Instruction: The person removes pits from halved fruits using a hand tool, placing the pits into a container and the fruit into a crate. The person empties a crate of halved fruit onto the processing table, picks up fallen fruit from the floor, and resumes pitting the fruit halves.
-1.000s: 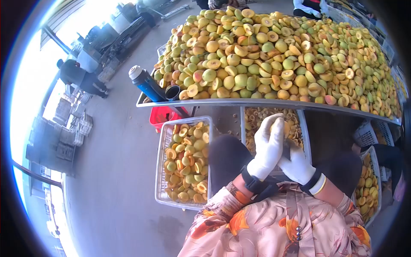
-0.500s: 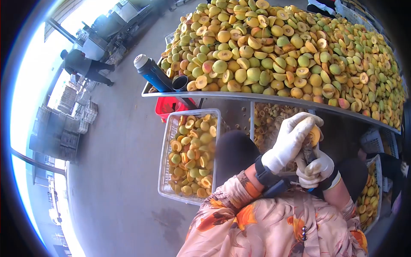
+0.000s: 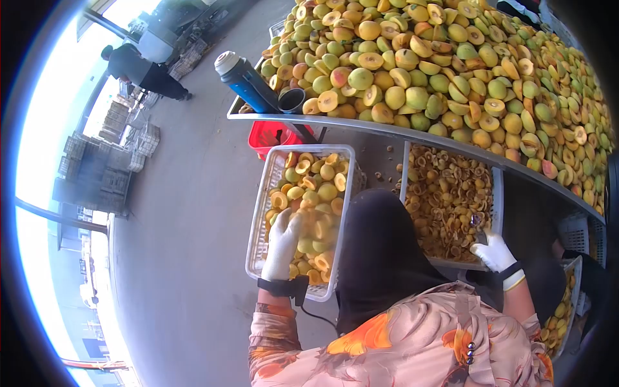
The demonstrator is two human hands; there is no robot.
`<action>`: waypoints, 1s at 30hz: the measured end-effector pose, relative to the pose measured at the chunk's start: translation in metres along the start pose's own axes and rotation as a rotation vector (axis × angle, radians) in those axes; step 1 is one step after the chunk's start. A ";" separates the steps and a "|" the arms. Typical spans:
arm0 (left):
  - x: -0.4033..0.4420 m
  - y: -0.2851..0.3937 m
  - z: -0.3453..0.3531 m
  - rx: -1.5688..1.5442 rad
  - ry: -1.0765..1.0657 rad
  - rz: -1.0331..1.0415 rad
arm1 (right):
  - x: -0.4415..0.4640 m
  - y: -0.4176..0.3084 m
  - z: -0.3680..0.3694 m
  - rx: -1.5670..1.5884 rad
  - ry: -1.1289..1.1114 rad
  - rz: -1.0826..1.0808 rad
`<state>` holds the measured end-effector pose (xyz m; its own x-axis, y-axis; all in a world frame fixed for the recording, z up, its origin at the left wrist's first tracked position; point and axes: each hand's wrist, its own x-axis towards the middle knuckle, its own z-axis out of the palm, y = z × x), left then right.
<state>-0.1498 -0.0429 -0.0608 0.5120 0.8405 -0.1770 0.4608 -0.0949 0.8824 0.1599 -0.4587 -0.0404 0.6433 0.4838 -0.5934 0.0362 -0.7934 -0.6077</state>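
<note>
My left hand (image 3: 282, 245), in a white glove, is over the left side of a white crate (image 3: 256, 222) of halved yellow-green fruit. Its fingers are apart, and blurred fruit lies just beside them. My right hand (image 3: 493, 251), also gloved, is closed around a small dark-handled tool (image 3: 480, 237) with a shiny metal end. That tool is above the lower right part of a second crate (image 3: 498, 200), which holds brown pits and scraps. A large heap of halved fruit (image 3: 412, 71) covers the metal-edged table (image 3: 387, 130) in front.
A blue flask (image 3: 248, 84) and a dark cup (image 3: 292, 101) stand at the table's left corner, above a red bucket (image 3: 261, 137). Another fruit crate (image 3: 567, 306) is at the right. A person (image 3: 145, 71) stands far left near stacked crates (image 3: 97, 171).
My hands were together around a fruit piece and have separated. The left moved over to the fruit crate and opened; the right moved above the pit crate with the tool. The view has shifted.
</note>
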 end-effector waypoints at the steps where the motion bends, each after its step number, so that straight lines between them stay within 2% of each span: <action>1: 0.003 -0.054 -0.019 0.241 0.015 -0.089 | -0.005 -0.013 0.001 0.048 -0.056 0.132; 3: -0.004 -0.068 -0.039 0.647 0.047 -0.164 | 0.007 0.000 0.011 -0.067 0.007 -0.127; 4: 0.002 -0.075 -0.041 0.675 0.117 -0.168 | 0.023 0.025 0.018 -0.094 0.037 -0.184; 5: 0.014 -0.083 -0.041 0.659 0.134 -0.127 | 0.024 0.021 0.020 -0.144 0.077 -0.202; 7: 0.051 -0.098 -0.036 0.628 0.159 -0.052 | 0.028 0.013 0.023 -0.186 0.002 -0.139; 8: 0.073 -0.108 -0.027 0.652 0.130 -0.027 | 0.053 0.063 0.036 -0.283 0.101 -0.195; 9: 0.089 -0.116 -0.014 0.674 0.093 -0.003 | 0.053 0.056 0.039 -0.310 0.058 -0.167; 10: 0.089 -0.102 0.003 0.757 -0.019 -0.088 | 0.050 0.040 0.045 -0.335 0.014 -0.134; 11: 0.080 -0.089 0.020 0.836 -0.137 -0.176 | 0.045 0.032 0.048 -0.363 -0.033 -0.097; 12: 0.069 -0.104 0.036 0.790 0.006 -0.121 | 0.047 0.034 0.058 -0.418 -0.008 -0.188; 13: 0.059 -0.117 0.036 0.694 -0.003 -0.096 | 0.047 0.034 0.057 -0.431 -0.052 -0.126; 15: 0.031 -0.126 0.028 0.810 -0.072 0.037 | 0.042 0.023 0.059 -0.447 -0.141 -0.003; 17: -0.004 -0.124 0.015 0.677 -0.195 -0.022 | 0.070 0.063 0.057 -0.415 -0.140 -0.043; 19: -0.046 -0.129 0.026 0.818 -0.294 0.121 | 0.081 0.079 0.058 -0.397 -0.099 -0.076; 21: -0.078 -0.137 0.036 1.033 -0.239 0.081 | 0.070 0.060 0.061 -0.411 -0.052 -0.084; 22: -0.080 -0.139 0.030 0.962 -0.356 0.043 | 0.065 0.055 0.061 -0.407 -0.066 -0.089; 24: -0.084 -0.131 0.021 0.898 -0.375 0.016 | 0.076 0.072 0.056 -0.459 -0.035 -0.104; 25: -0.088 -0.127 0.019 0.869 -0.389 -0.001 | 0.071 0.069 0.056 -0.429 -0.008 -0.178; 27: -0.079 -0.162 0.033 1.014 -0.343 0.158 | 0.079 0.094 0.058 -0.444 0.007 -0.226; 28: -0.064 -0.182 0.042 1.087 -0.306 0.208 | 0.071 0.080 0.064 -0.463 0.030 -0.170; 30: -0.051 -0.204 0.052 1.210 -0.232 0.272 | 0.062 0.052 0.068 -0.402 -0.079 -0.041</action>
<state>-0.2322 -0.0945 -0.2543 0.7529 0.6153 -0.2335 0.6251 -0.7796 -0.0387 0.1494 -0.4452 -0.1447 0.5750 0.5328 -0.6210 0.3665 -0.8462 -0.3867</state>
